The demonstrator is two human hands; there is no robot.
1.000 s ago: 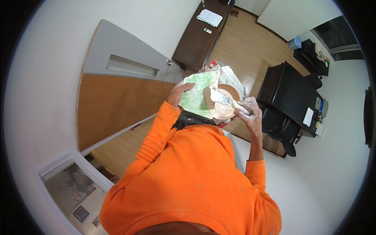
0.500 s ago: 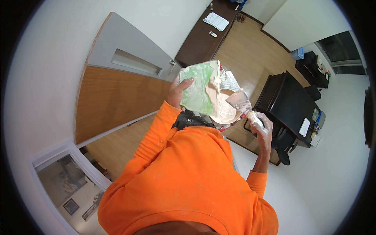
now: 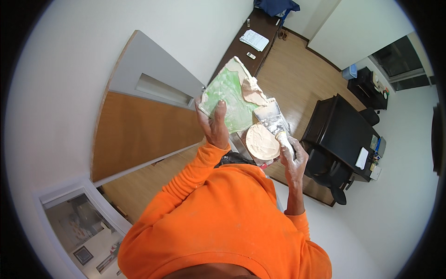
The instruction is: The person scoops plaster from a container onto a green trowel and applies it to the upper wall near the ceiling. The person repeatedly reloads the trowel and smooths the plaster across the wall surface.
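Observation:
My left hand [image 3: 214, 122] grips a flat green board [image 3: 228, 107] smeared with white, its thumb lying on top. Cream-coloured putty [image 3: 252, 92] is heaped along the board's far right side. Closed round its whitened handle, my right hand [image 3: 293, 157] holds a putty knife [image 3: 273, 117], with the wide blade right beside the board's right corner. Below the blade stands a round tub [image 3: 263, 141] filled with smooth cream putty. Whether the blade touches the board I cannot tell.
A grey and brown door panel [image 3: 148, 121] stands at the left. Behind, a dark counter [image 3: 237, 51] carries papers [image 3: 254, 40] and a phone [image 3: 251, 55]. To the right are a black desk [image 3: 344, 132] and an office chair [image 3: 332, 174]. Black plastic [image 3: 236, 158] lies near my waist.
The board has tilted and moved up and left. The putty knife has gone from over the tub to the board's right corner, its blade turning upward. My view has shifted slightly.

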